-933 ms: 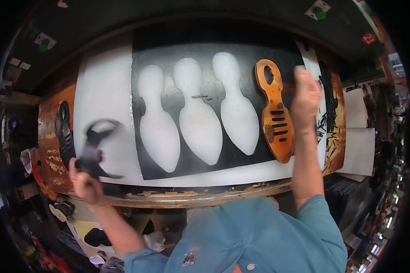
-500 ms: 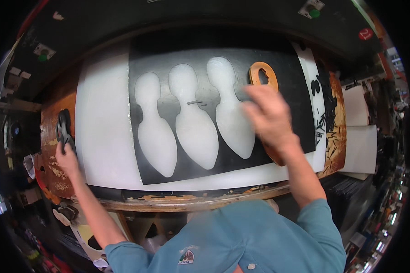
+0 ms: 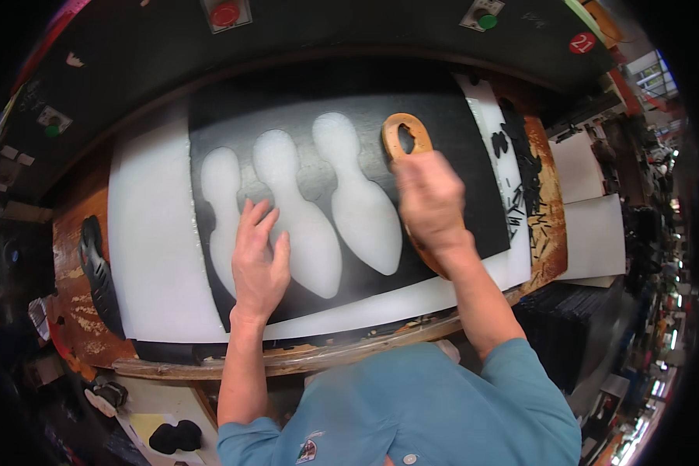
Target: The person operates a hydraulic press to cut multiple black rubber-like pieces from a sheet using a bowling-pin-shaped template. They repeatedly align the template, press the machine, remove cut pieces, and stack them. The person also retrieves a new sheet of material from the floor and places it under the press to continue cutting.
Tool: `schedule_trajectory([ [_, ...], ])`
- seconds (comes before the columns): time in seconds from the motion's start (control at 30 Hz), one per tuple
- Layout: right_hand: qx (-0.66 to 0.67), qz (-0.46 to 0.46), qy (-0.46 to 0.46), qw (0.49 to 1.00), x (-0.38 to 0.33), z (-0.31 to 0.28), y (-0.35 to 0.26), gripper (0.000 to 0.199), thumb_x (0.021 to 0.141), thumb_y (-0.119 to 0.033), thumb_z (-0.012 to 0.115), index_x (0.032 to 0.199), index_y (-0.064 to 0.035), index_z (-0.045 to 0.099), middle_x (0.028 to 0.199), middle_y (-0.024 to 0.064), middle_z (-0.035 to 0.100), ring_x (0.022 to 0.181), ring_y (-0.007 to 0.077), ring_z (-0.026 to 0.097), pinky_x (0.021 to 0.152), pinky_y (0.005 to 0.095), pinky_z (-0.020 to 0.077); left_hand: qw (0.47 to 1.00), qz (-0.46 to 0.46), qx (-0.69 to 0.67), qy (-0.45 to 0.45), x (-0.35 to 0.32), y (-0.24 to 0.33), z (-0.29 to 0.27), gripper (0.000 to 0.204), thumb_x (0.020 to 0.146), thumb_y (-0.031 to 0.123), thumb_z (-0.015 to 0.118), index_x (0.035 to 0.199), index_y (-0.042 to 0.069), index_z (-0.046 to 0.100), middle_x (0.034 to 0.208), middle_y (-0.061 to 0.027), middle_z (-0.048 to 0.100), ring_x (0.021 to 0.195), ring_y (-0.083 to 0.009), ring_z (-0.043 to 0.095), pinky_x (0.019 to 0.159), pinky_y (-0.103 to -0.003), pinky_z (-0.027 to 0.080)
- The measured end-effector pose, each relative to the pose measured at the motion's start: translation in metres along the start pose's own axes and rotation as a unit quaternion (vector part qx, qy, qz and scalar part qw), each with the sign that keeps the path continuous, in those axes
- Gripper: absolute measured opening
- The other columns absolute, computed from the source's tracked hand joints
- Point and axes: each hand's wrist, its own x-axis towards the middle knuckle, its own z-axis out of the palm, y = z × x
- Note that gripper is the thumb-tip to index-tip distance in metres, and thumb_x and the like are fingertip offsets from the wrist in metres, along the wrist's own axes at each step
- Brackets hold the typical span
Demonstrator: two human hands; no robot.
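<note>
A black sheet [image 3: 474,194] lies on a white board [image 3: 147,225], with three sole-shaped holes through which white shows. On the sheet's right part sits an orange sole-shaped cutting die [image 3: 419,128]. My right hand [image 3: 433,198], somewhat blurred, is closed over the die's middle and hides that part. My left hand [image 3: 260,268] is open, fingers apart, above the sheet between the left hole [image 3: 221,182] and the middle hole [image 3: 295,202]. It holds nothing. Near the table's left end lie black sole pieces [image 3: 99,272], apart from my hand.
Loose black scraps [image 3: 520,171] lie along the board's right edge and on the worn wooden table [image 3: 550,233]. A dark machine beam [image 3: 326,39] with red and green buttons spans the far side. Below left, a black cut piece [image 3: 175,437] rests on a lower surface.
My left hand has left the black sole pieces and come right over the sheet. My right hand has closed on the die. Small black scraps by the middle hole are gone. The view has shifted.
</note>
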Motion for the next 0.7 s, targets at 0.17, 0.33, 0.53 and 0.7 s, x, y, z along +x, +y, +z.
schedule_trajectory([
  [0.17,-0.082,0.338,0.045,0.937,-0.031,-0.111,0.056,0.067,0.097,-0.027,0.079,0.151,0.0039,0.055,0.136,0.0248,0.063,0.120,0.0368,0.066,0.103,0.0447,0.0542,0.996,0.064,-0.039,-0.045,-0.014,0.034,0.044,0.045,0.096,0.006,0.075,0.138,-0.004,0.064,0.152,-0.0274,0.059,0.149,-0.0521,0.048,0.124,-0.057,0.041],
  [0.33,-0.056,0.137,-0.143,0.979,-0.102,-0.073,0.016,0.104,0.072,-0.039,0.096,0.153,0.0081,0.051,0.153,0.0307,0.051,0.143,0.0483,0.048,0.120,0.0508,0.0418,0.986,0.114,0.014,-0.119,-0.060,0.077,0.077,0.050,0.092,0.009,0.080,0.139,0.001,0.067,0.158,-0.0255,0.056,0.152,-0.0499,0.046,0.124,-0.062,0.039],
  [0.53,0.021,0.182,-0.093,0.979,-0.097,-0.063,0.012,0.087,0.062,-0.029,0.093,0.140,0.0004,0.069,0.154,0.0283,0.051,0.135,0.0418,0.053,0.116,0.0471,0.0474,0.981,0.129,0.075,-0.126,-0.072,0.074,0.080,0.048,0.090,0.011,0.083,0.135,0.003,0.070,0.160,-0.0233,0.055,0.152,-0.0494,0.047,0.123,-0.065,0.038],
  [0.7,0.024,0.130,-0.074,0.988,-0.082,-0.048,0.015,0.083,0.063,-0.031,0.090,0.137,0.0004,0.071,0.150,0.0353,0.052,0.136,0.0479,0.050,0.114,0.0520,0.0486,0.983,0.128,0.074,-0.105,-0.072,0.076,0.082,0.045,0.091,0.010,0.081,0.134,0.003,0.071,0.158,-0.0223,0.057,0.151,-0.0491,0.048,0.124,-0.065,0.037],
])
